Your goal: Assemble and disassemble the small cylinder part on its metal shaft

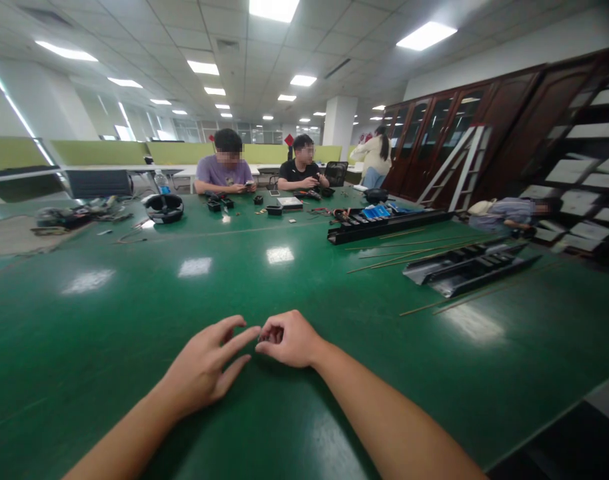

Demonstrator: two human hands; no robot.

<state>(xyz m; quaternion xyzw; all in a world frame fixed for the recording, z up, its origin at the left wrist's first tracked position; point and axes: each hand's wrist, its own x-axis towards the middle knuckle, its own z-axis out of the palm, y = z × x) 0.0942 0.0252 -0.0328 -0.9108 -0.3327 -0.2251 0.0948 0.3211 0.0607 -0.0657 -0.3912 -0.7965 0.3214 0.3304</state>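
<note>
Over the near middle of the green table (pixel 149 313), my left hand (pixel 209 363) has its thumb and fingers apart, with nothing seen between them. Its index fingertip comes close to my right hand; whether they touch I cannot tell. My right hand (pixel 289 340) is curled, thumb and fingers drawn together. Something small and dark shows at its fingertips, too small to name and partly hidden by the fingers.
Long black metal channels (pixel 464 267) and thin rods (pixel 384 260) lie on the right. A further black channel (pixel 384 227) with blue items (pixel 377 212) is behind. A black headset (pixel 164 208) stands far left. Two people sit across the table; another bends near a stepladder (pixel 459 167).
</note>
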